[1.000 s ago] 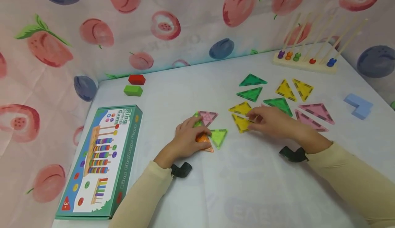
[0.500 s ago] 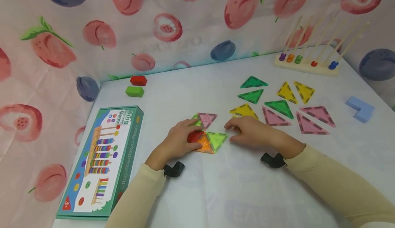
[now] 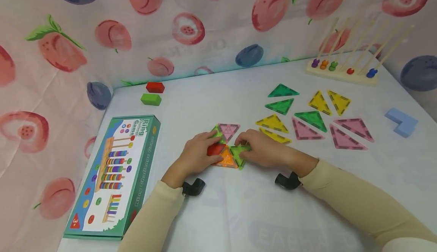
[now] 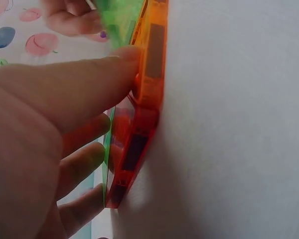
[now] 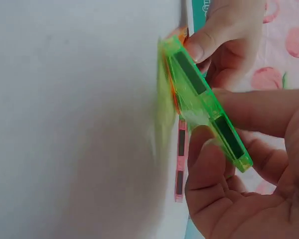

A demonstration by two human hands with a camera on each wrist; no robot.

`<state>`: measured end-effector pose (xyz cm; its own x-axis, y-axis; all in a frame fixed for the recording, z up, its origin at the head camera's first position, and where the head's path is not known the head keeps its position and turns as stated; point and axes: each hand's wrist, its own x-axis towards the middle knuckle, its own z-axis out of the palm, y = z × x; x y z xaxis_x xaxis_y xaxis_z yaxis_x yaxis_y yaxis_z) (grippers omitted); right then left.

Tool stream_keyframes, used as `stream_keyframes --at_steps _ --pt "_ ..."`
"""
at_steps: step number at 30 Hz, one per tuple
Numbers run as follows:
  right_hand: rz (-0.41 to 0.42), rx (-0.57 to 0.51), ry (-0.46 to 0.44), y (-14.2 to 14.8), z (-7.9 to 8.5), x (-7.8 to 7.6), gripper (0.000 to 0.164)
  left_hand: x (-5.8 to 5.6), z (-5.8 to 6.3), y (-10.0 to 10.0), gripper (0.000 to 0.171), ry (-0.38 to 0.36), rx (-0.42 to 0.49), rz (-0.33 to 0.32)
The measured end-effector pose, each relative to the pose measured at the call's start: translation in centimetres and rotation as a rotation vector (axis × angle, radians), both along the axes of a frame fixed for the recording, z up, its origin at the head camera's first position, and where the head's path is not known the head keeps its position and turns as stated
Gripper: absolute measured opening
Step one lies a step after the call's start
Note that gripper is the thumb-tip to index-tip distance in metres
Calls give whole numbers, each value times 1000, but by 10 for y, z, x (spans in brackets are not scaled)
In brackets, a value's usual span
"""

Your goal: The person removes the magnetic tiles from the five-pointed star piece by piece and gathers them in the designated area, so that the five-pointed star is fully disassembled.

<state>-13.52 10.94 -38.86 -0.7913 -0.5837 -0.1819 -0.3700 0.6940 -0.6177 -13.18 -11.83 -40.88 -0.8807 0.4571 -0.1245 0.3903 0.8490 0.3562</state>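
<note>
A small cluster of translucent magnetic tiles lies mid-table: a red tile (image 3: 216, 149), an orange triangle (image 3: 227, 158), a lime-green tile (image 3: 217, 130) and a pink triangle (image 3: 228, 131). Across the cluster's left side, my left hand (image 3: 195, 154) holds it, thumb on the orange triangle and fingertips at the far edge. Between thumb and fingers, my right hand (image 3: 264, 148) pinches another lime-green triangle (image 5: 205, 94), which stands tilted up from the cloth beside the orange one. Part of the red tile is hidden under the left hand.
Loose yellow triangles (image 3: 272, 123), green triangles (image 3: 282, 90) and pink triangles (image 3: 353, 129) lie right of the cluster. A ring game box (image 3: 99, 176) is at left, with red (image 3: 155, 87) and green blocks (image 3: 151, 99) behind. A peg rack (image 3: 341, 75) and blue block (image 3: 401, 122) are at right.
My right hand has moved left from the yellow triangles to the lime-green triangle and now pinches it. My left hand has shifted slightly left, uncovering more of the red and orange tiles.
</note>
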Motion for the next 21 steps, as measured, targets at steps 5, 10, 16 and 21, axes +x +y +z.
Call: stream_keyframes --at_steps 5,10,16,21 --pt "-107 -48 -46 15 16 -21 15 0 1 -2 61 -2 4 -13" --pt "-254 -105 -93 33 22 -73 23 -2 3 -4 62 -25 21 0" --pt "-339 -130 -106 32 7 -113 38 -2 1 -3 62 -74 32 -21" --pt "-322 -125 20 21 6 -108 53 -2 1 -4 62 -75 31 -15"
